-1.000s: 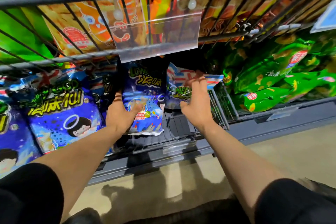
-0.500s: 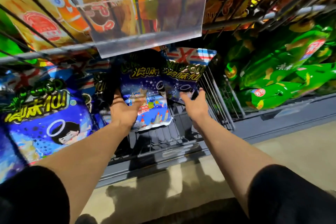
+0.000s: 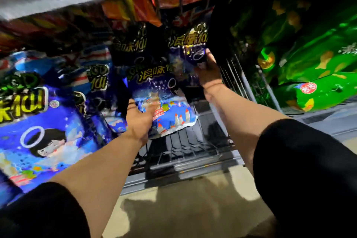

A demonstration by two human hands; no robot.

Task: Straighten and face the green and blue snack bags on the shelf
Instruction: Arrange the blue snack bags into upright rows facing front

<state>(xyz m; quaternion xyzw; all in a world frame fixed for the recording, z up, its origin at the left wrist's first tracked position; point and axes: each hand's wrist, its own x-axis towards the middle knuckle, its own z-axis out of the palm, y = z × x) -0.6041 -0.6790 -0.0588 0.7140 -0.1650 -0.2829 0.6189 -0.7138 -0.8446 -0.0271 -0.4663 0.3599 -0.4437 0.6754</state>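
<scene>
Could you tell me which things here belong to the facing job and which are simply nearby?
Job:
- front blue bag, held by the left hand
- rear blue bag, held by the right hand
- big blue bags on the left
- green bags on the right

Nearby:
- orange bags on the shelf above
- wire divider
- floor

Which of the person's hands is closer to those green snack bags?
The right. The right hand grips a blue bag next to the wire divider beside the green bags; the left hand holds another blue bag farther left.
</scene>
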